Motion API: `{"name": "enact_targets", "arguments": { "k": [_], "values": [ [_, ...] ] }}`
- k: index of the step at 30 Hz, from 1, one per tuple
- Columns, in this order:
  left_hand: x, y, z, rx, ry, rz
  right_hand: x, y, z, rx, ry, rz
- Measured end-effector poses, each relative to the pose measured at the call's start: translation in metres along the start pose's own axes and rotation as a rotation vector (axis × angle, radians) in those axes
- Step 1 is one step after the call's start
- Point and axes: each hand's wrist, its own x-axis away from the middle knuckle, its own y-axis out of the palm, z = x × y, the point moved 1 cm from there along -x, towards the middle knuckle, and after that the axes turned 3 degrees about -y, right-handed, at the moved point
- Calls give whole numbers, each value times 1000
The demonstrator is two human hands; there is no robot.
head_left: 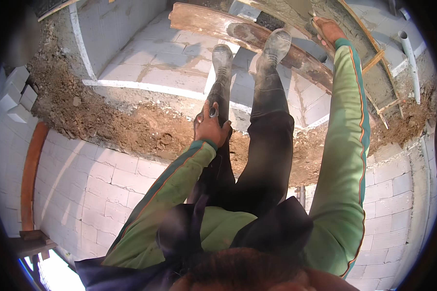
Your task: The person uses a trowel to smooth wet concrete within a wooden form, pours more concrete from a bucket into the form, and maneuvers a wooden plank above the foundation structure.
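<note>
My right hand (329, 31) reaches far forward at the upper right, its fingers closed round a thin handle. The tool looks like a trowel (314, 18), mostly hidden by the hand and small in view. It is over smooth wet grey concrete (357, 39) held between wooden form boards (361, 22). My left hand (211, 127) lies on my left leg near the knee, fingers spread, with rings on them and nothing held. Both arms wear green sleeves. My dusty boots (277, 44) are at a brown wooden plank (206, 23).
White block walls (107, 189) stand below and at the sides. A strip of loose soil and rubble (145, 128) crosses the middle. A pale pipe (411, 63) sticks up at the right. A reddish-brown beam (31, 179) leans at the left beside loose white blocks (17, 97).
</note>
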Motion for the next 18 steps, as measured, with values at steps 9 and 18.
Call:
{"name": "enact_targets", "arguments": {
  "k": [9,18],
  "values": [
    [1,-16,8,-27,-19,24,-58,90,-105,153,-205,227],
    [-3,-18,5,-106,8,1,68,50,7,-967,222,293]
  ]
}}
